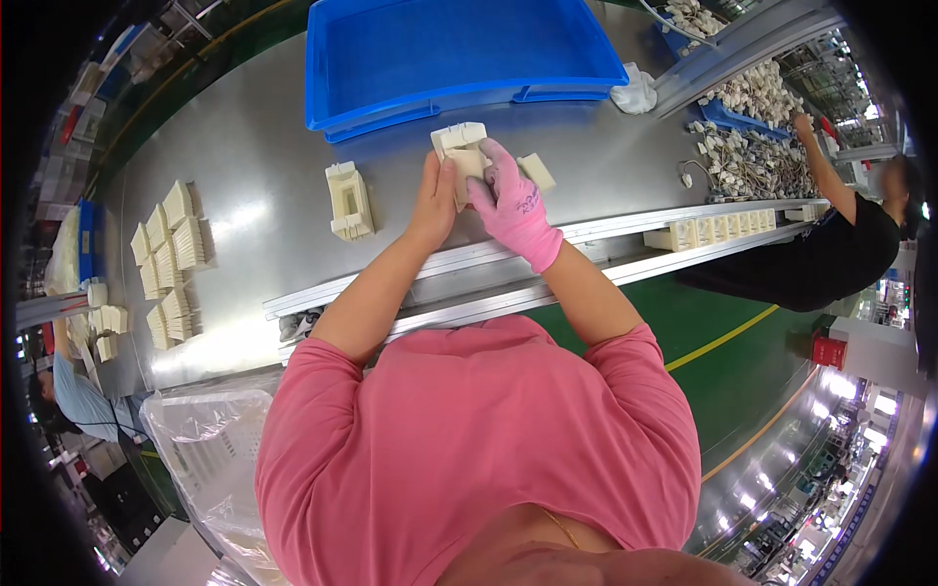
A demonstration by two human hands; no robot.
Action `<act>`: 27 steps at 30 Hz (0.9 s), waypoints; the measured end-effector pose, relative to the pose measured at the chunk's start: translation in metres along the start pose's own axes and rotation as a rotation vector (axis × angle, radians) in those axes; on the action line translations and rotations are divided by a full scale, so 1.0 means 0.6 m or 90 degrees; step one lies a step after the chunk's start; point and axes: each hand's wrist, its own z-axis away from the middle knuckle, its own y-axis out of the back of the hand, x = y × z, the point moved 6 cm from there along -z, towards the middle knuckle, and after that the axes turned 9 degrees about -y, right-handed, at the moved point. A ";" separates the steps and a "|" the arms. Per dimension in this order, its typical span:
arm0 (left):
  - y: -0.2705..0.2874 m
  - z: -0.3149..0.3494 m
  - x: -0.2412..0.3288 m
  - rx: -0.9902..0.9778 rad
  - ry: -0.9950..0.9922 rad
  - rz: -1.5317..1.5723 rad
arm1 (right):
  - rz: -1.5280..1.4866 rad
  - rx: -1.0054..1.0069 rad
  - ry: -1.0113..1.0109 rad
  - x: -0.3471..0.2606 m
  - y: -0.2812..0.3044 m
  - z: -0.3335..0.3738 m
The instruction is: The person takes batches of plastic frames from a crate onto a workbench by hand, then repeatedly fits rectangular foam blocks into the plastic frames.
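Observation:
Between my two hands is a cream plastic housing [459,137], held up over the metal table. My bare left hand [433,203] grips its left side, with the fingers pressed against the wall. My right hand [510,200], in a pink glove with greyish fingertips, closes on its right side with bent fingers. Part of the housing is hidden behind the glove. Just right of the glove lies a flat cream plastic piece [536,172]. A second cream housing [349,201], with an open frame, stands on the table left of my hands.
A large blue tray [469,103] sits beyond my hands. Stacked cream parts [174,254] lie at the left. Along the near edge runs a metal rail [606,230] holding a row of cream housings [718,228]. Wired parts [757,156] are heaped at the right, near a co-worker in black [840,249].

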 end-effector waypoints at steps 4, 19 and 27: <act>0.008 -0.002 -0.016 -0.032 0.016 -0.031 | 0.007 -0.006 0.028 0.000 0.002 -0.003; -0.060 0.043 0.024 -0.354 0.348 0.117 | -0.357 -0.271 0.047 -0.014 0.074 -0.009; 0.072 -0.037 0.056 -0.502 -0.213 -0.786 | 0.192 -0.245 -0.318 0.098 0.174 0.079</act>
